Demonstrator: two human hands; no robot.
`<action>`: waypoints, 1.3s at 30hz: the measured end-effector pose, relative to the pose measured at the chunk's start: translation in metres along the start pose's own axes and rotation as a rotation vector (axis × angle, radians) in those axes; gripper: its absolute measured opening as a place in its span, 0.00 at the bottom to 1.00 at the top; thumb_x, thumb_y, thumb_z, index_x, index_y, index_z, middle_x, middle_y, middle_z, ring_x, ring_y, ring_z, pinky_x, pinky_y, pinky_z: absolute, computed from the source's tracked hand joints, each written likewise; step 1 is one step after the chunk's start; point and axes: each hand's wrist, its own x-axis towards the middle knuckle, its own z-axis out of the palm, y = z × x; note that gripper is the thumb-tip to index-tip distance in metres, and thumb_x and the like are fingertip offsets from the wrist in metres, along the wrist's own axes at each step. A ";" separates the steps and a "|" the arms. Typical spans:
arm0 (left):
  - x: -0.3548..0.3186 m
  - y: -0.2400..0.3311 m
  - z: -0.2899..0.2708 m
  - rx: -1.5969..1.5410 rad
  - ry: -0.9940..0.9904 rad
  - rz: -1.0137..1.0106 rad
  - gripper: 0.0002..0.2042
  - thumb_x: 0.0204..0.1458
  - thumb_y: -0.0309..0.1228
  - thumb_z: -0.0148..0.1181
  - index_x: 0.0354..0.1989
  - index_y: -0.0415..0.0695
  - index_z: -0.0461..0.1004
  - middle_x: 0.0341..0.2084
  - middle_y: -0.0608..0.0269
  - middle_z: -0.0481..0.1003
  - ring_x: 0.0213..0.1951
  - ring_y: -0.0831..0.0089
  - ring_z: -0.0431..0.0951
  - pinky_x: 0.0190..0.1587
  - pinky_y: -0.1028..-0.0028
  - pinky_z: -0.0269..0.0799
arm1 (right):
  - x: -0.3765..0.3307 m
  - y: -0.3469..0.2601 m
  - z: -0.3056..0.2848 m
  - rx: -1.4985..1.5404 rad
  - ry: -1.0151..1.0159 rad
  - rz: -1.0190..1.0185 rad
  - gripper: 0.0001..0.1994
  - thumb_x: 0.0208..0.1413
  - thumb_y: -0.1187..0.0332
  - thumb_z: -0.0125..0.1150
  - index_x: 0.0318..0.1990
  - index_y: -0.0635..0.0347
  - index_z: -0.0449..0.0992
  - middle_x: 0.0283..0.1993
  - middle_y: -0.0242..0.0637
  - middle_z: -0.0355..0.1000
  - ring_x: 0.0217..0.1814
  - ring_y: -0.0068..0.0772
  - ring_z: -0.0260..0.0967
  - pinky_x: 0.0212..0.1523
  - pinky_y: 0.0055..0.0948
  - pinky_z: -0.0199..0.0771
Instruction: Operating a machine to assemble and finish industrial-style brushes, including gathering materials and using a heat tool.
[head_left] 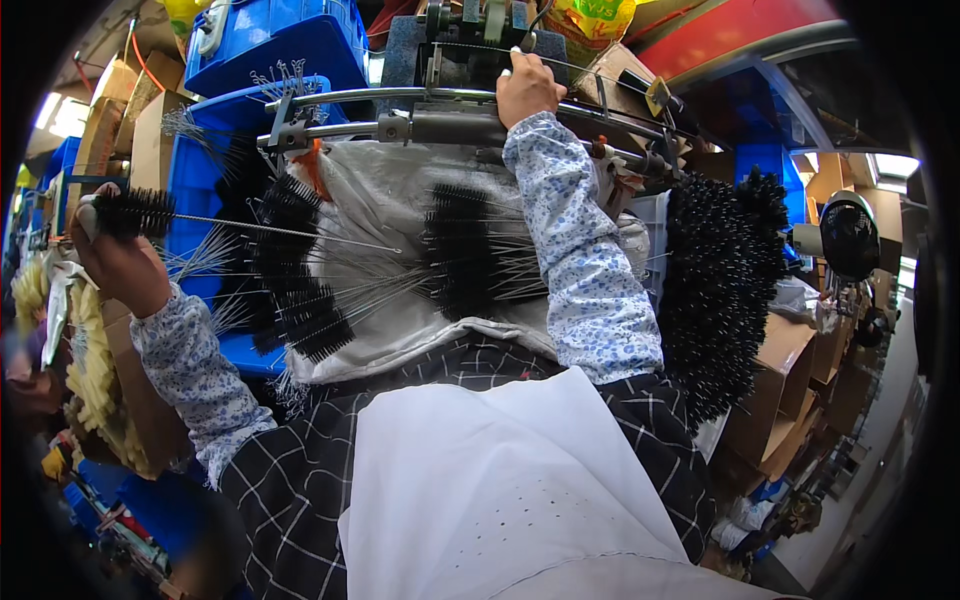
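Note:
My left hand (122, 262), out at the left, is closed on a black bottle brush (135, 213). Its twisted wire stem reaches right across the lap and ends in a small loop. Ahead of me, my right hand (532, 88) rests over the machine's metal rails (455, 122), fingers closed at a thin wire (590, 72) running along the top. Several more black wire brushes (458, 250) lie on the pale sheet (375, 185) over my lap, their stems crossing. Another bunch of brush heads (285, 240) sits at the sheet's left side.
A large pile of black bristle brushes (722, 290) stands at my right. Blue bins (275, 45) are at the left and back. Cardboard boxes (775, 385) are stacked at the right. Pale yellow bristle bundles (95, 365) hang at the far left, near another person's hand (35, 390).

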 end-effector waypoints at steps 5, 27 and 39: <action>-0.013 0.006 0.015 0.934 -0.123 0.558 0.12 0.54 0.34 0.45 0.38 0.38 0.66 0.32 0.59 0.70 0.38 0.71 0.72 0.41 0.78 0.69 | -0.004 0.008 -0.007 -0.027 -0.006 -0.012 0.16 0.47 0.67 0.51 0.46 0.52 0.70 0.43 0.30 0.67 0.45 0.30 0.64 0.47 0.38 0.54; -0.055 -0.006 0.119 -0.350 -0.461 -0.540 0.08 0.56 0.32 0.42 0.37 0.39 0.63 0.31 0.63 0.70 0.33 0.78 0.72 0.38 0.80 0.69 | 0.016 0.122 -0.128 0.247 -0.573 -0.045 0.15 0.55 0.60 0.45 0.47 0.54 0.69 0.38 0.40 0.71 0.42 0.34 0.69 0.43 0.29 0.66; -0.084 -0.039 0.112 0.049 -0.792 -0.406 0.10 0.57 0.34 0.40 0.38 0.39 0.61 0.27 0.64 0.71 0.26 0.80 0.70 0.30 0.82 0.65 | -0.044 0.007 -0.080 0.342 -0.325 -0.131 0.13 0.53 0.62 0.47 0.45 0.53 0.70 0.33 0.37 0.71 0.38 0.39 0.65 0.41 0.29 0.65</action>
